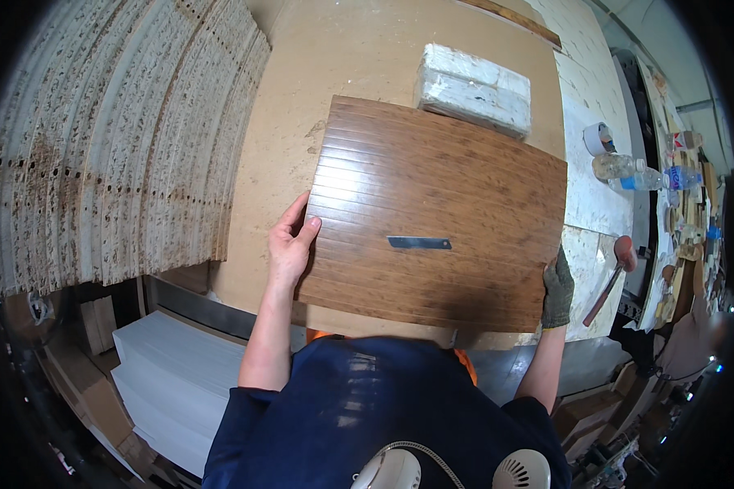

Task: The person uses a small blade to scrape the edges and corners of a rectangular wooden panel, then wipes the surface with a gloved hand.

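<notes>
A brown wood-grain panel (432, 179) with long parallel grooves lies in front of me on a tan board. My bare left hand (289, 242) grips its left edge, thumb on top and fingers at the side. At the right edge, my right hand (557, 292) in a grey-green glove holds the panel near its front corner. Some fingers of both hands are hidden by the panel. A dark cutter blade (418, 243) with a small hole at one end rests flat on the panel, touched by neither hand.
A white wrapped block (475, 88) sits against the panel's far edge. Ridged boards (114, 138) are stacked at the left. Rightward lie a reddish-headed mallet (612, 277), plastic bottles (618, 167) and a white roll (599, 138). White sheets (175, 375) are piled at the lower left.
</notes>
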A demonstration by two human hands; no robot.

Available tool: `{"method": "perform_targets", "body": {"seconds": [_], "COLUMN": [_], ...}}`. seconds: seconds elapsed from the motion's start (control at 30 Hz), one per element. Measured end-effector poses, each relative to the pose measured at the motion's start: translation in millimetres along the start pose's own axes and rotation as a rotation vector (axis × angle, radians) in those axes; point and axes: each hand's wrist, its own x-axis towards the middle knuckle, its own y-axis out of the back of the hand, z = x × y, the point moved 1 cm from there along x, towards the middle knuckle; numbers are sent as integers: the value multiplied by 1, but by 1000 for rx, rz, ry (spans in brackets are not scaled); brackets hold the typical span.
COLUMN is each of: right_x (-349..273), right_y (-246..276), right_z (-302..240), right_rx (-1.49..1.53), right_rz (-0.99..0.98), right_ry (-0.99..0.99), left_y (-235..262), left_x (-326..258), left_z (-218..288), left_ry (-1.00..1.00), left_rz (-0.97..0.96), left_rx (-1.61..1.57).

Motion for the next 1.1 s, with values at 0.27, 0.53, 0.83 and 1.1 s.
{"method": "perform_targets", "body": {"seconds": [0.27,0.53,0.83,1.1], "right_x": [1,2,4,1], "right_y": [1,0,1,0], "right_z": [-4,-11,-11,-13], "right_rx": [-14,57,44,95], "right_rz": [-35,-57,-87,-79], "right_ry": [31,-14,-17,-21], "left_y": [0,-4,-3,-3], "left_x": [-1,-3,-3,-2], "left_z": [5,12,10,6], "left_ry": [24,44,34,58], "left_rz": [-2,13,17,36], "left_rx": [18,51,38,2]}}
